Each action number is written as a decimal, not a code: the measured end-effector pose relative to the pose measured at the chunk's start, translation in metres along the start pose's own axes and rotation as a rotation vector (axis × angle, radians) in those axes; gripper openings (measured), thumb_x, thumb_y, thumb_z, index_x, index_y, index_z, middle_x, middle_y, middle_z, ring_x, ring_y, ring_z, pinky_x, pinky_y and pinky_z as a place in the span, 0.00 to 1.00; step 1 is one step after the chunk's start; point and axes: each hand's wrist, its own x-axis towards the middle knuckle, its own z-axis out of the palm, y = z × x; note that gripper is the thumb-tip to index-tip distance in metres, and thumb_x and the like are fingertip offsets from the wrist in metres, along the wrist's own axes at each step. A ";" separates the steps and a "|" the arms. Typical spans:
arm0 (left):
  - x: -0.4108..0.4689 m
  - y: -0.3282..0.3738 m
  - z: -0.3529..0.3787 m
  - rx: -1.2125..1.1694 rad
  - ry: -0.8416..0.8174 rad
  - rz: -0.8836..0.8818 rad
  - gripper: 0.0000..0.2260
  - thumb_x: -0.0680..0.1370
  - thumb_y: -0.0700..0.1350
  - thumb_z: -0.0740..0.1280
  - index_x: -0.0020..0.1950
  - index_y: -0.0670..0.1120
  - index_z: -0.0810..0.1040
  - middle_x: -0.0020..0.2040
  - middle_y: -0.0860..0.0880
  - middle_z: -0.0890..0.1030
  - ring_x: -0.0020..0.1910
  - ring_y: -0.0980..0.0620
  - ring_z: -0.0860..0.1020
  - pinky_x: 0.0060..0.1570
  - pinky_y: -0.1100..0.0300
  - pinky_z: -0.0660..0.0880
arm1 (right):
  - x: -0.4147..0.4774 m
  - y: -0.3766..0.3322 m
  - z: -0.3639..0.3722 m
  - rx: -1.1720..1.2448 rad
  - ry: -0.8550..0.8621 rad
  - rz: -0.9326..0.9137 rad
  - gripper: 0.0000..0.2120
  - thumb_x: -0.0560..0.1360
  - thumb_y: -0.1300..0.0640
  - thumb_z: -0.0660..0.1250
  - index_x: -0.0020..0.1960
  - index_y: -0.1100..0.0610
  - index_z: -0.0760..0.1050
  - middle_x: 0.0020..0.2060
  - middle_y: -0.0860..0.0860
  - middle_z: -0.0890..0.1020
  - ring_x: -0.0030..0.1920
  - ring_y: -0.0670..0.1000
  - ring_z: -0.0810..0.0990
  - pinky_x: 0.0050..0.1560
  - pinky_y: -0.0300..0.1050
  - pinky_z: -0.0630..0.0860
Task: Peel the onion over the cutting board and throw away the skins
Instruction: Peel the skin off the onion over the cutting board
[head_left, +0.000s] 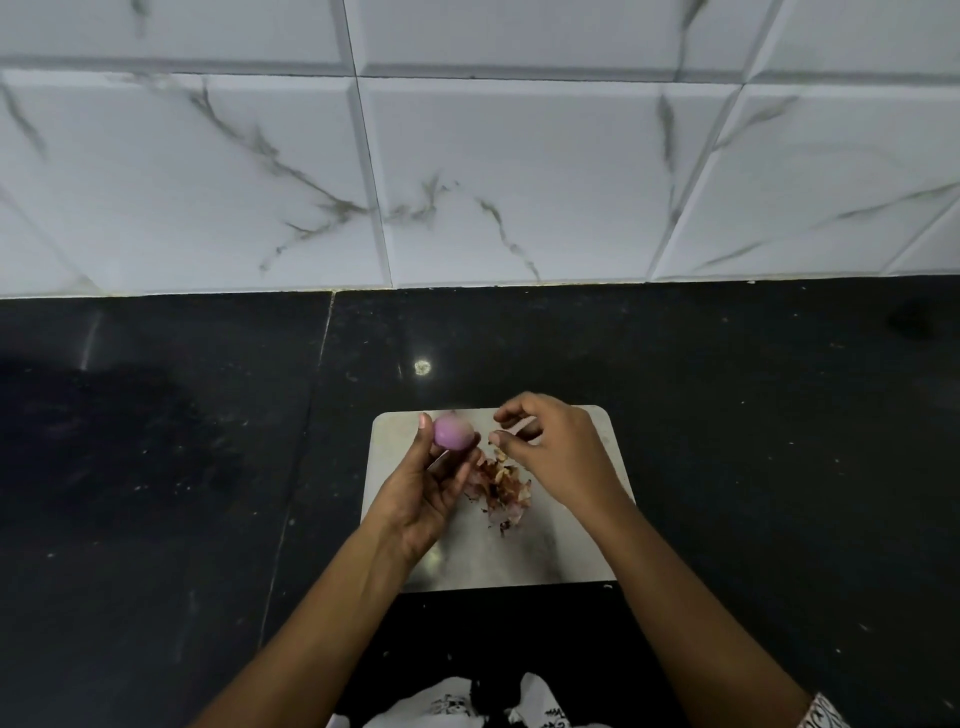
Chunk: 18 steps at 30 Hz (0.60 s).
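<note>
- The onion (453, 432) is small, round and smooth, a pale purple-pink all over, with no dry skin visible on the side facing the camera.
- It is held up over the far left corner of the cutting board (571, 545), a pale board with rounded corners lying on the dark, glossy tabletop (753, 441).
- The skins (498, 486) lie in a loose heap of reddish-brown and pinkish flakes near the middle of the board, just below and to the right of the onion.
- The left hand (423, 493) is turned palm up, its fingers curled under the onion and the thumb pressed against the onion's left side, so that it grips the onion at the fingertips.
- The right hand (561, 452) hovers beside the onion, apart from it and above the heap, back up, with fingers curled inward toward the thumb; whether they pinch a scrap of skin I cannot tell.
- Both forearms reach in from the lower edge of the view.
</note>
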 end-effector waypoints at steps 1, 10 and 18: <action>-0.001 0.000 0.001 0.007 -0.007 0.016 0.19 0.76 0.54 0.64 0.53 0.39 0.79 0.41 0.43 0.85 0.37 0.52 0.84 0.34 0.65 0.80 | -0.001 -0.005 0.003 0.017 0.000 -0.028 0.08 0.71 0.56 0.72 0.50 0.52 0.79 0.44 0.44 0.81 0.40 0.41 0.79 0.39 0.31 0.74; -0.004 0.001 0.002 0.055 -0.033 0.106 0.11 0.77 0.48 0.64 0.48 0.41 0.82 0.45 0.43 0.84 0.45 0.51 0.83 0.40 0.65 0.80 | 0.003 -0.023 0.009 -0.079 0.021 -0.046 0.07 0.73 0.54 0.69 0.49 0.54 0.82 0.42 0.48 0.85 0.38 0.42 0.80 0.41 0.35 0.76; -0.002 -0.006 -0.002 0.060 -0.061 0.199 0.08 0.76 0.43 0.65 0.48 0.41 0.79 0.38 0.47 0.85 0.39 0.55 0.83 0.40 0.65 0.80 | 0.005 -0.034 0.006 -0.205 -0.041 -0.005 0.08 0.73 0.54 0.68 0.48 0.56 0.82 0.41 0.51 0.84 0.38 0.45 0.79 0.39 0.35 0.73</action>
